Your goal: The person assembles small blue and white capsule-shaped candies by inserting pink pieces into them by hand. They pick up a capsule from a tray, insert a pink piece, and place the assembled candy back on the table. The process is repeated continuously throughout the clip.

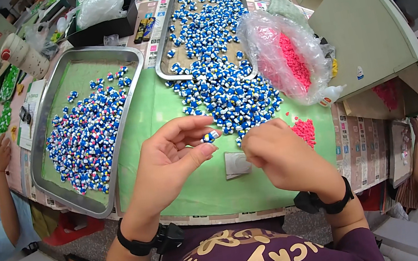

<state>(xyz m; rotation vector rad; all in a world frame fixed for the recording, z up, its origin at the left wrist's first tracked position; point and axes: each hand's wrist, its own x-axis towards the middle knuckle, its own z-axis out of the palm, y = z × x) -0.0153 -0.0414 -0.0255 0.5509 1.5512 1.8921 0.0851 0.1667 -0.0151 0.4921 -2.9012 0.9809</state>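
My left hand [164,163] is closed in a pinch on a small blue and white figurine [209,137] over the green mat. My right hand [286,153] is closed too, fingertips turned down and hidden behind the knuckles; I cannot make out what they hold. Beside it stands a small whitish block [237,164]. Just beyond both hands spreads a loose pile of blue and white figurines [225,97], some with yellow spots. To the right of my right hand lies a small heap of pink pieces [305,132].
At the left, a metal tray [104,205] holds many blue, white and pink figurines. Another metal tray [158,55] with more figurines is at the back. A clear bag [266,59] of pink pieces and a dropper bottle [331,93] stand right. Co-workers sit at both sides.
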